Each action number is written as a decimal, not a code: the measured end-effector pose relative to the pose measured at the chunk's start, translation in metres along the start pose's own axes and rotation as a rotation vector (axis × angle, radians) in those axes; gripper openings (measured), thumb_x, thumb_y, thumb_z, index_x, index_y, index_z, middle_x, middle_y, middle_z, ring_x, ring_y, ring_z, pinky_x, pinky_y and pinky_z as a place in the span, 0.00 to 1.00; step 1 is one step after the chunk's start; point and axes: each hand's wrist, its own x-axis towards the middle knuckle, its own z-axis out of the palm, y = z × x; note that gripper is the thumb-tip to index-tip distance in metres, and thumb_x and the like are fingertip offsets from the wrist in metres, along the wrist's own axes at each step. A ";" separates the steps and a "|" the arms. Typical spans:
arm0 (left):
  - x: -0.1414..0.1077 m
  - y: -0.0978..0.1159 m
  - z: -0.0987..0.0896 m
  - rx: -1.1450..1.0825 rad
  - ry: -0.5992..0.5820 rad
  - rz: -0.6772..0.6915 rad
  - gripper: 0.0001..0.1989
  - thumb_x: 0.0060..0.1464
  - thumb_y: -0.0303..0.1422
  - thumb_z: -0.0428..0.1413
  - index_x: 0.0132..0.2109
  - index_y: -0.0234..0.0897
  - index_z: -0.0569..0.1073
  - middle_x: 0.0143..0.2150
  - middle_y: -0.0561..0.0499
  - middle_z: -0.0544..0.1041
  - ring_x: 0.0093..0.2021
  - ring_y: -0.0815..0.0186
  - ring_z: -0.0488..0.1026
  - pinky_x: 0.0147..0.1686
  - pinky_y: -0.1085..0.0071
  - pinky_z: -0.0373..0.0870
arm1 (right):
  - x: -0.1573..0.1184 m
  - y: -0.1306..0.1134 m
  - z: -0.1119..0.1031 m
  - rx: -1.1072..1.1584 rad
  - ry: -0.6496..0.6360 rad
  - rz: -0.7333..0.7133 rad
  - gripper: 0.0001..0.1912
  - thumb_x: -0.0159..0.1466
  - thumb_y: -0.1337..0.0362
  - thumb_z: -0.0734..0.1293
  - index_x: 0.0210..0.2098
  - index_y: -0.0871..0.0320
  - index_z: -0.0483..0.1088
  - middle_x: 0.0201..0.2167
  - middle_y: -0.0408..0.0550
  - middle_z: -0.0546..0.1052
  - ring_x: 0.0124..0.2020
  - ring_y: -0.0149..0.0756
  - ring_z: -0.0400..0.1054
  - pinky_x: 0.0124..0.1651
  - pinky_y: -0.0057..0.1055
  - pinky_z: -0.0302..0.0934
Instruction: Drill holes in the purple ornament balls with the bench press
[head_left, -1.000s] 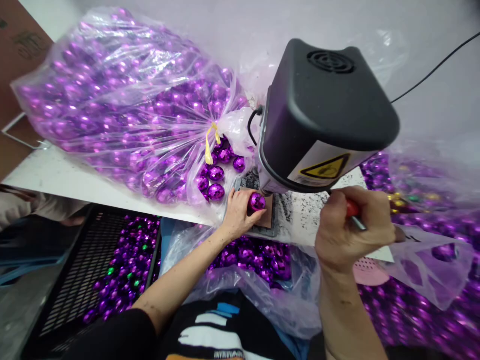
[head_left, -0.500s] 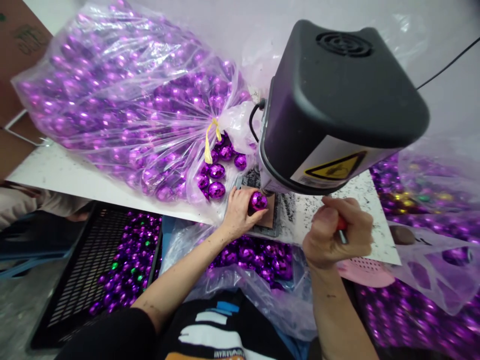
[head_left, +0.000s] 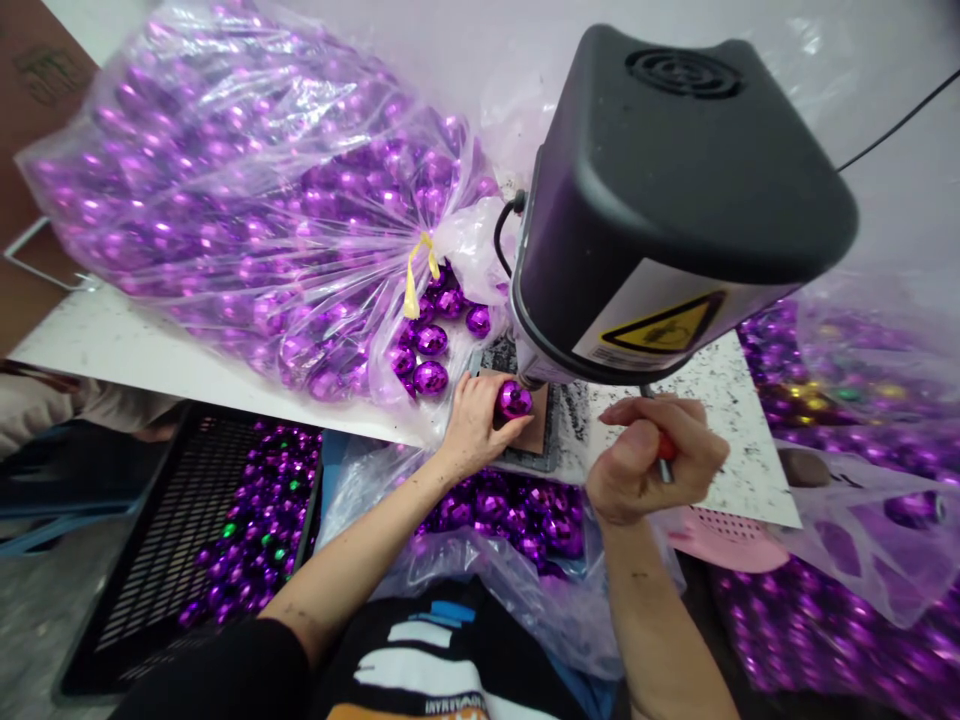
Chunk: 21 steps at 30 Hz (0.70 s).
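My left hand (head_left: 474, 425) is closed around a shiny purple faceted ball (head_left: 514, 399), with a dark spot on its upper face. The ball sits over a brown pad (head_left: 534, 436) on the dark metal base of a black-housed bench machine (head_left: 697, 170). The machine's narrow lower end comes down right beside the ball; whether they touch I cannot tell. My right hand (head_left: 651, 465) is wrapped round a metal lever with a red part (head_left: 666, 446), to the right of the base. Several loose purple balls (head_left: 430, 377) lie just beyond my left hand.
A big clear bag (head_left: 247, 190) of purple balls, tied with yellow string, covers the table's left side. Below the table edge are more balls (head_left: 495, 505) in plastic and a black crate (head_left: 172, 520). A pink perforated basket (head_left: 731, 540) is at right. Another person's sleeve (head_left: 75, 410) shows at left.
My right hand has moved a little to the left with the lever. My left hand stays at the base, holding the ball in nearly the same place.
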 end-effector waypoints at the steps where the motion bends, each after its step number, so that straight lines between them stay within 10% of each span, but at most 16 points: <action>1: 0.000 0.000 0.000 -0.002 0.001 0.005 0.22 0.58 0.44 0.60 0.54 0.37 0.68 0.49 0.43 0.75 0.52 0.54 0.70 0.62 0.52 0.60 | 0.000 -0.001 0.001 0.000 0.009 0.003 0.08 0.62 0.66 0.60 0.40 0.54 0.67 0.22 0.42 0.67 0.28 0.30 0.63 0.38 0.36 0.62; 11: -0.001 -0.001 0.002 -0.005 0.009 0.017 0.23 0.58 0.43 0.61 0.55 0.37 0.67 0.50 0.43 0.76 0.53 0.54 0.71 0.62 0.54 0.60 | -0.016 0.011 0.002 -0.015 0.002 -0.036 0.06 0.63 0.66 0.62 0.40 0.58 0.67 0.24 0.40 0.68 0.29 0.24 0.65 0.34 0.27 0.61; 21: -0.024 0.010 -0.015 -0.112 0.011 0.035 0.27 0.60 0.45 0.58 0.60 0.36 0.64 0.53 0.40 0.74 0.54 0.54 0.71 0.55 0.56 0.67 | 0.109 -0.004 0.010 -0.099 -0.124 0.263 0.31 0.65 0.39 0.55 0.25 0.62 0.58 0.19 0.40 0.57 0.23 0.18 0.54 0.30 0.23 0.48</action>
